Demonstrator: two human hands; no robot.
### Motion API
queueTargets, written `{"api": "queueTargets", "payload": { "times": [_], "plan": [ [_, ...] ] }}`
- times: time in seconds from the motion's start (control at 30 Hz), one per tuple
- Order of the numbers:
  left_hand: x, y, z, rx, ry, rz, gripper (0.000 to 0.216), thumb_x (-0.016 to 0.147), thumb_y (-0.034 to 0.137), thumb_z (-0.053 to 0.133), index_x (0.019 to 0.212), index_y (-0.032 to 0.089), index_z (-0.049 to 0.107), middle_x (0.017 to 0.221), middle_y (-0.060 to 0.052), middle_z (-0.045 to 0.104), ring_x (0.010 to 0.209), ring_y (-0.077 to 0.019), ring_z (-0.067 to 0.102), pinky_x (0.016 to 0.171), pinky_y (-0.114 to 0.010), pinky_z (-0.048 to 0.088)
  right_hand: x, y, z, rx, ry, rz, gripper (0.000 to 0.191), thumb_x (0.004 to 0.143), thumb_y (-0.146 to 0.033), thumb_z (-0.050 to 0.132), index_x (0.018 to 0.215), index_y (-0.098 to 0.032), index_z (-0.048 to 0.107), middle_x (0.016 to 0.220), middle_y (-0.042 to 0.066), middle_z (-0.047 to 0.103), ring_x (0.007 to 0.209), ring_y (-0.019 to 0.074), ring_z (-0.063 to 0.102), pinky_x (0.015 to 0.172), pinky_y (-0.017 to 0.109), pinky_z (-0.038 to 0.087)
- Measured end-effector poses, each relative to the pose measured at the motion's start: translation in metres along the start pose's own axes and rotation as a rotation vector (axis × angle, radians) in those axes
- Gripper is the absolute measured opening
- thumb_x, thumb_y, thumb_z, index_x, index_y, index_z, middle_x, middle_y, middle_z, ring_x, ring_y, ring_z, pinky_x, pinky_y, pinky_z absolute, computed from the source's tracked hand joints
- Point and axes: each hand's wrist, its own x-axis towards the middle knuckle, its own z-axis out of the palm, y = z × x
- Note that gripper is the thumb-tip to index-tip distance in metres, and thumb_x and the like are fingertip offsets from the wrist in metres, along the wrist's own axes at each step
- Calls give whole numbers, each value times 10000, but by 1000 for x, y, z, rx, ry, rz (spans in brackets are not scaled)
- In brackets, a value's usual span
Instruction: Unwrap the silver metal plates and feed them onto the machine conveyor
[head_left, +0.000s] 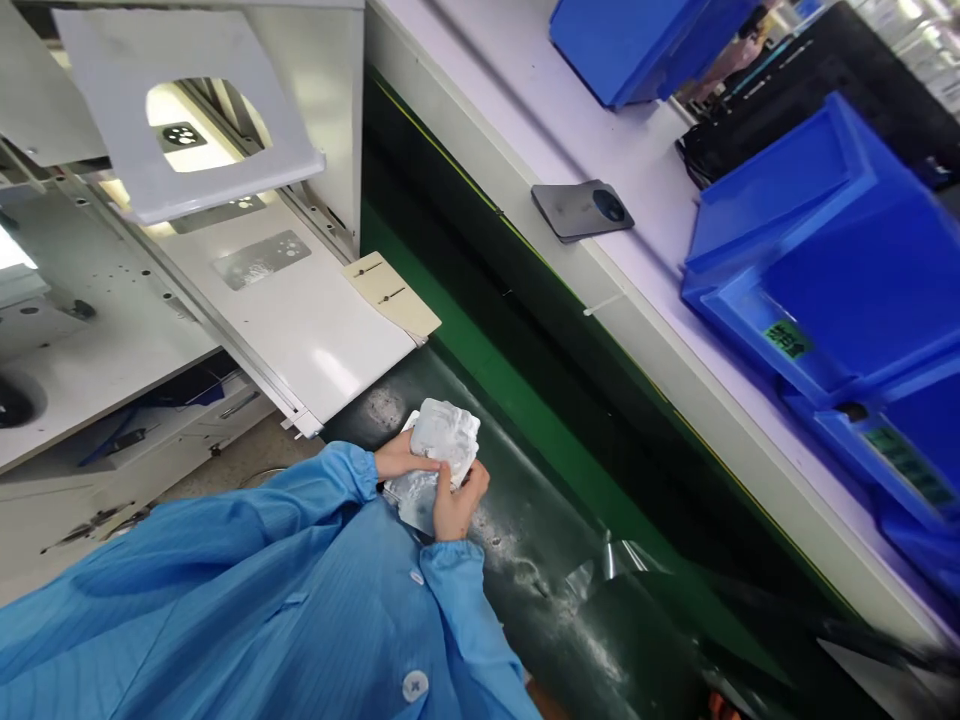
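Both of my hands, in blue coat sleeves, hold a small clear plastic bag with something whitish inside, just above the dark green belt. My left hand grips its left side, fingers closed on the plastic. From below, my right hand has its fingers wrapped round the bag's lower edge. What the bag contains cannot be made out.
A white machine table with a raised perforated cover stands left of the belt. Right of it runs a pale shelf carrying a grey flat part and several blue bins. A crumpled clear film lies on the belt.
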Motion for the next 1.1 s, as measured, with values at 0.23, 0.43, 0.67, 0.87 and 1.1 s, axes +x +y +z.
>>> {"api": "queueTargets", "payload": {
  "times": [0.23,0.43,0.67,0.87,1.1],
  "plan": [
    [3,-32,93,369,-335,175,587,672,329,869,1207,231,649,1192,-65,743,1156,-291,658,1030,-429,505,-29,43,-84,438,273,130,757,963,-730,166,1458,-207,398,1334,139,588,1165,268,601,996,443,472],
    [-1,-100,117,603,-598,261,360,728,229,756,1077,239,672,1195,-75,742,1141,-262,664,1068,-437,481,-59,113,-88,552,552,208,683,923,-767,228,1023,-211,613,1097,130,692,1085,290,632,1000,495,477],
    [-12,-125,95,841,-493,252,516,670,177,757,1156,231,591,1300,-102,690,1253,-287,614,1113,-473,451,-80,129,-90,535,350,96,603,962,-666,352,1186,-176,621,1250,167,676,1175,295,626,1047,481,460],
    [-17,-135,117,882,-435,228,382,726,231,729,1090,240,612,1126,-36,748,1013,-212,718,945,-356,559,-75,124,-108,445,264,55,463,924,-527,556,1201,-167,649,1279,148,669,1221,290,607,1064,460,452],
    [-19,-134,111,862,-442,209,488,644,210,775,1106,232,618,1144,-43,732,1080,-235,696,1008,-384,530,-75,136,-113,470,213,36,282,912,-466,571,965,-194,626,1116,122,725,1074,264,671,984,437,488]
  ]
}}
